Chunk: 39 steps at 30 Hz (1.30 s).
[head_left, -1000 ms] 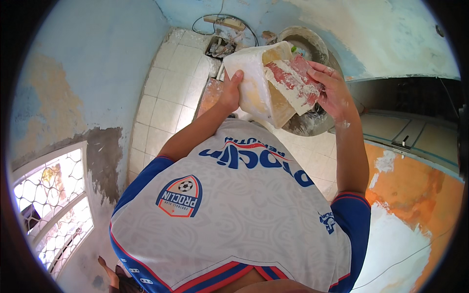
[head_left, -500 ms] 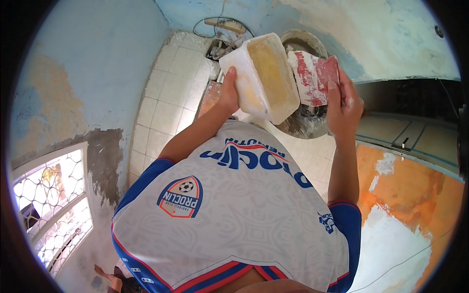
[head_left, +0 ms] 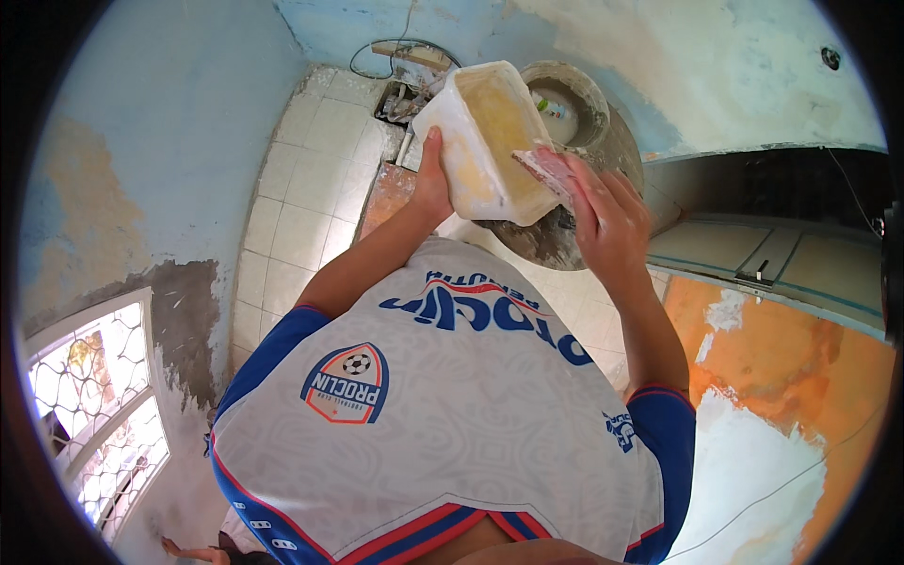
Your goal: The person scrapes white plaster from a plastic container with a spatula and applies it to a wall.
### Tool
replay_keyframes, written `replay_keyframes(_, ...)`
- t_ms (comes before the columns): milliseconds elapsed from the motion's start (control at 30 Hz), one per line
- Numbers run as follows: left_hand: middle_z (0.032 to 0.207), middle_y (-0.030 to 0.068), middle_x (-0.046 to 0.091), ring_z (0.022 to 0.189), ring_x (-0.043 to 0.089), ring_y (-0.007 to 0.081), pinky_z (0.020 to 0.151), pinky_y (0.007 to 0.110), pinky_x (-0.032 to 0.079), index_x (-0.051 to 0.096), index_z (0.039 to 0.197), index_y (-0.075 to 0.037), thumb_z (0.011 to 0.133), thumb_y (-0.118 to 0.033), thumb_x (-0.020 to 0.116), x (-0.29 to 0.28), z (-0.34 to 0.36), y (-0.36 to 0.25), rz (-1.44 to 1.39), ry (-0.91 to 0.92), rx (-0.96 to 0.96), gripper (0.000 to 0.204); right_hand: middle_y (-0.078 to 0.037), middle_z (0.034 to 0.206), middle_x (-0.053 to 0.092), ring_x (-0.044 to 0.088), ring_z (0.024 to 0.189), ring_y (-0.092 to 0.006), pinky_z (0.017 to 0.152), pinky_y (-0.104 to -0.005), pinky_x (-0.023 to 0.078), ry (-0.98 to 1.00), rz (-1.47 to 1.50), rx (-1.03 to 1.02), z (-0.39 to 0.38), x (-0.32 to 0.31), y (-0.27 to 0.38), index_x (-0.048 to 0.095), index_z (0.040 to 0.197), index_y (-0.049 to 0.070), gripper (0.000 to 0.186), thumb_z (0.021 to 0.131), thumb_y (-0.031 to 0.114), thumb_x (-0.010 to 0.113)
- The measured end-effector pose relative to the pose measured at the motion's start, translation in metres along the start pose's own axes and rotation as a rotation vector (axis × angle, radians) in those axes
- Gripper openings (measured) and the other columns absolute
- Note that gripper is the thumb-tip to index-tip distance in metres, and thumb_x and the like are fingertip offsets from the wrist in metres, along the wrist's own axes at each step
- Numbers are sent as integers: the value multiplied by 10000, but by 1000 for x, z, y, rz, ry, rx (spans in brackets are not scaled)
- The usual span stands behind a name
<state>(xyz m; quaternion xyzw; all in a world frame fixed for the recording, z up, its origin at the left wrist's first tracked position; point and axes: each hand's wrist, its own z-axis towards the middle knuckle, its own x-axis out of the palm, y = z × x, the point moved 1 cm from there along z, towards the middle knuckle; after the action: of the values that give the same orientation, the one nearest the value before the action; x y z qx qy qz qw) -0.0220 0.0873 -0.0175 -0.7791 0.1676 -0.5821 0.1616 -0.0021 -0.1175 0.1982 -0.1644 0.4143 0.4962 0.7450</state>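
Note:
My left hand (head_left: pixel 432 177) grips the white rectangular plastic container (head_left: pixel 457 141) by its left side; it is tilted, showing a yellowish, smeared inside. My right hand (head_left: pixel 607 212) has its fingers around a flat pinkish-red scraper (head_left: pixel 539 168) coated with pale paste, whose end lies at the container's right rim. Behind and beneath the container sit a round grey bucket (head_left: pixel 590 94), with a small white-and-green item (head_left: pixel 551 106) inside, and a wider dark, crusted round surface (head_left: pixel 532 243).
Pale floor tiles (head_left: pixel 287 198) lie at left beside pipes and rubble (head_left: pixel 400 105). A coiled cable (head_left: pixel 377 42) is at the back, a barred window (head_left: pixel 89 395) at lower left, a dark counter recess (head_left: pixel 772 188) at right. Another person's hand (head_left: pixel 172 549) shows at bottom left.
My right hand and the scraper have moved left, from beside the container onto its rim, and the scraper has turned more edge-on. The container has shifted slightly up and left in view.

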Motion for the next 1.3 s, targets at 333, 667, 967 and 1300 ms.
replay_keyframes(333,1520,112,506,1375,514,337,1168,532,399,371,1568,-156,1017,-703,327,2,0,-6,1,-6,29,777,-103,798,669,638,709,-265,625,-378,518,-126,51,83,12,1,1,702,1196,21,320,878,-2,729)
replay_keyframes(667,1328,116,618,1218,625,262,1045,456,534,469,1434,-88,1049,-488,518,-7,19,-9,-141,11,136,558,-118,803,657,630,718,-285,636,-386,515,-99,-11,-23,13,18,17,695,1143,2,291,856,-9,739)
replay_keyframes(967,1379,121,519,1203,610,266,980,446,576,277,1494,-139,1027,-396,608,-11,20,-13,-56,-98,247,627,-160,869,690,658,771,-338,690,-418,526,-99,195,149,21,32,23,698,1083,-20,208,877,-38,679)
replay_keyframes(1300,1340,126,535,1193,610,272,984,461,570,250,1485,-123,1008,-376,645,1,1,-25,88,-209,412,669,-149,934,735,686,761,-262,705,-333,538,-189,282,332,30,-2,36,726,1074,-18,173,911,-19,670)
